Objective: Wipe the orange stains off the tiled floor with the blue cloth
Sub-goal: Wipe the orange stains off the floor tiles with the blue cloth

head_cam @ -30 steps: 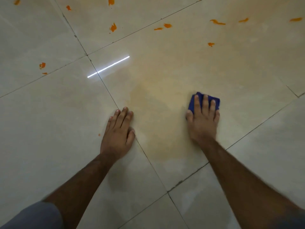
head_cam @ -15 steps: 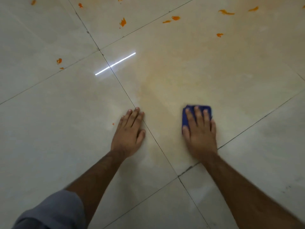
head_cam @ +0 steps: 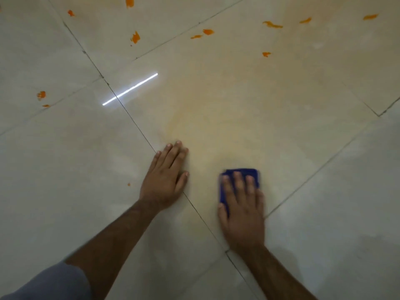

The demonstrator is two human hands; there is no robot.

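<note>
Now, label by label, outward from the cloth hand.

Right hand point(head_cam: 242, 210): flat, palm down, fingers spread over the blue cloth point(head_cam: 240, 175); pressing rather than gripping, presumably so the whole pad bears on the tile.

Blue cloth: folded to a small pad, pinned between palm and tiled floor point(head_cam: 65, 169); far edge and left edge showing past the fingertips; slightly blurred, so probably mid-stroke.

Cloth position: on the large middle tile, just right of the diagonal grout line point(head_cam: 201, 215), near that tile's closest corner.

Left hand point(head_cam: 165, 175): empty, open, flat on the floor across the same grout line, just beside the cloth hand but apart from it; likely a prop for body weight while leaning forward.

Smear point(head_cam: 216, 126): faint yellowish haze on the middle tile beyond both hands; judged to be thinned residue, needing more passes.

Orange stains point(head_cam: 135, 37): solid daubs well apart from the cloth, scattered toward the far edge of view; others at far right point(head_cam: 272, 24) and far left point(head_cam: 41, 95); one small speck point(head_cam: 129, 184) just left of the left hand.

Light streak point(head_cam: 129, 89): bright reflected bar across the grout line; glossy surface, so likely slippery for a bracing palm.

Progress: early to middle, judged from many daubs untouched.

Next need: longer reach forward, cloth kept flat.
</note>
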